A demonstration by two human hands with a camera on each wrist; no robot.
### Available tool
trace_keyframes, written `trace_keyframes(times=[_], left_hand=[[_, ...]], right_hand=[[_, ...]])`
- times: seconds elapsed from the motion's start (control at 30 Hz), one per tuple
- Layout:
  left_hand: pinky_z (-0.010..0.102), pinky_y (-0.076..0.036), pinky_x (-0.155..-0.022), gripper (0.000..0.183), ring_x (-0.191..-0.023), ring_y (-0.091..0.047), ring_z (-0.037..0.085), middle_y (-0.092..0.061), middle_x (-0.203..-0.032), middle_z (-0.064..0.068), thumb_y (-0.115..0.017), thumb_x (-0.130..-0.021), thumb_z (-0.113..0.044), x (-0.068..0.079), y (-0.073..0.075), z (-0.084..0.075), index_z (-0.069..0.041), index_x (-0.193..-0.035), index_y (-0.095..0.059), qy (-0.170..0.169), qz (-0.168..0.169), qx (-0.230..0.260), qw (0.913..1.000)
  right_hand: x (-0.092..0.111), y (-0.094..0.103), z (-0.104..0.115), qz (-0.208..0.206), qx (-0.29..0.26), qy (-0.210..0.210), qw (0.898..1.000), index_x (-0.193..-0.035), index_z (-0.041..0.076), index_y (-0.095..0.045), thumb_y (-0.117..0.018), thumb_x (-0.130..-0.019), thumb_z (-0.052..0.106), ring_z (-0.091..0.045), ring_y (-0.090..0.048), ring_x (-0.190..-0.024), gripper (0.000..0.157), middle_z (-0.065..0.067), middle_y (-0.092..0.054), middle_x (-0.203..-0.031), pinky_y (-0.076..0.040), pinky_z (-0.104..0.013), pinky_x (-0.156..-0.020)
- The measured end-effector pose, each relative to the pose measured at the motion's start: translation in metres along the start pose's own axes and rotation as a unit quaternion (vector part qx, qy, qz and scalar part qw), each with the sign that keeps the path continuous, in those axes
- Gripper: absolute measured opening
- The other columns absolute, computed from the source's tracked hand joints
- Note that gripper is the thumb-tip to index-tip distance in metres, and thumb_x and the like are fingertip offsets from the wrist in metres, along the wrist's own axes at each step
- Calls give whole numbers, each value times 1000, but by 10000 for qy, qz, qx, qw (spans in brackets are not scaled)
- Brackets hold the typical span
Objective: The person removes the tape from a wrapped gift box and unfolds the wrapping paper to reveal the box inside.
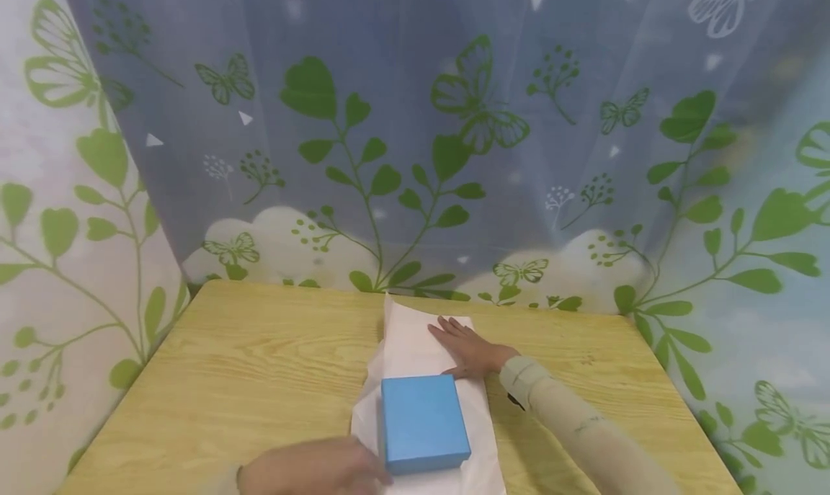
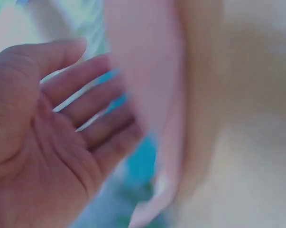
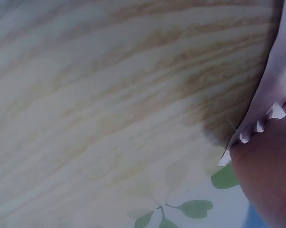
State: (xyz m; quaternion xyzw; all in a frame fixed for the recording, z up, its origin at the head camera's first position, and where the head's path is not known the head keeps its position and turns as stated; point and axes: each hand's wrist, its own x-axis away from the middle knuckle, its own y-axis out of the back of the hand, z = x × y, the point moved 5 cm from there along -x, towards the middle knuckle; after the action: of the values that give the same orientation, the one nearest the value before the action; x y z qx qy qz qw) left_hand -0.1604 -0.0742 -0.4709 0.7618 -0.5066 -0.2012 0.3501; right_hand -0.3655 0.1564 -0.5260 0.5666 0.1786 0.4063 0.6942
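A blue square box (image 1: 424, 419) lies on a sheet of pale pinkish-white paper (image 1: 415, 344). Beyond the box, my right hand (image 1: 472, 351) rests on the far part of the sheet with its fingers spread. Only part of that hand (image 3: 268, 166) shows in the right wrist view, beside the paper's edge (image 3: 278, 71). My left hand (image 1: 311, 470) is at the box's near left corner, blurred in the head view. In the left wrist view its fingers (image 2: 93, 102) are loosely extended, their tips at the paper (image 2: 152, 71); whether they touch it I cannot tell.
The sheet lies on a wood-grain table (image 1: 272, 365), running from its far edge toward me. Behind the table hangs a blue-grey curtain (image 1: 402, 106) with green leaves and butterflies. Similar patterned cloth (image 1: 765, 279) borders the right side.
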Motion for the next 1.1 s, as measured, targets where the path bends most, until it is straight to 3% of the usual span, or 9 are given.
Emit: trace_keyframes(times=[0.1,0.2,0.33,0.47,0.57,0.67,0.8,0.93,1.1], left_hand=[[27,-57,-93,26,-101,-67,4,-74,-112,-7,-52,-106,-21,-5,57,2,-12,-114,-74,-127,-1192,-550,9913],[41,-55,-102,26,-117,-67,21,-71,-125,6,-53,-105,-13,-19,102,13,-6,-125,-69,-84,-2247,-364,9737],[47,-53,-105,31,-127,-61,29,-65,-136,11,-50,-106,-9,-61,131,32,-4,-134,-63,-224,-2504,-219,9676],[48,-44,-115,38,-139,-50,28,-56,-148,11,-46,-109,-17,-107,121,63,-6,-144,-55,147,-1669,-516,9845],[48,-37,-120,41,-145,-44,30,-51,-153,14,-46,-109,-18,-121,106,89,-4,-147,-52,756,-965,-935,9880],[49,-32,-122,40,-147,-40,35,-49,-153,18,-48,-108,-18,-117,98,112,-2,-144,-55,1294,-605,-1411,9796],[49,-29,-124,41,-149,-35,38,-47,-154,21,-51,-107,-22,-101,94,137,-1,-142,-56,1866,-578,-1821,9637],[49,-22,-127,61,-156,-19,37,-22,-167,22,-48,-108,-39,-83,82,154,-5,-157,-35,2453,-336,-1775,9525],[52,-15,-128,80,-157,-5,40,-2,-169,25,-42,-106,-55,-78,70,164,-6,-163,-16,2470,-340,-1825,9511]], right_hand=[[0,1,-1,13,-5,-29,10000,-161,-4,-12,-66,-99,39,-53,-6,-152,93,-34,-4,-165,-18,-71,-119],[-1,0,-4,27,20,-105,9999,-162,-2,-11,-66,-99,41,-52,-5,-153,94,-33,-3,-166,-18,-70,-121],[-2,-1,-6,-24,-60,-98,9999,-161,-2,-12,-69,-97,39,-53,-6,-152,95,-32,-3,-166,-18,-72,-119],[-5,-4,-5,-187,56,241,9995,-160,-6,-15,-72,-96,34,-56,-10,-151,94,-32,-7,-166,-23,-75,-115],[-8,-7,-5,-225,47,307,9993,-160,-3,-15,-72,-96,35,-55,-10,-151,94,-32,-7,-166,-24,-74,-115],[-10,-9,-6,-199,65,166,9996,-162,0,-14,-70,-96,39,-53,-9,-152,94,-33,-6,-166,-23,-72,-117],[-11,-9,-7,-205,141,16,9997,-162,1,-13,-68,-97,41,-50,-8,-154,94,-30,-6,-167,-21,-68,-121],[-7,-8,-7,-214,-120,-108,9996,-162,1,-14,-70,-96,39,-49,-6,-154,95,-30,-5,-167,-18,-67,-122],[0,-7,-7,-244,-39,-342,9991,-162,1,-14,-68,-97,41,-47,-7,-155,93,-30,-6,-167,-19,-63,-124]])
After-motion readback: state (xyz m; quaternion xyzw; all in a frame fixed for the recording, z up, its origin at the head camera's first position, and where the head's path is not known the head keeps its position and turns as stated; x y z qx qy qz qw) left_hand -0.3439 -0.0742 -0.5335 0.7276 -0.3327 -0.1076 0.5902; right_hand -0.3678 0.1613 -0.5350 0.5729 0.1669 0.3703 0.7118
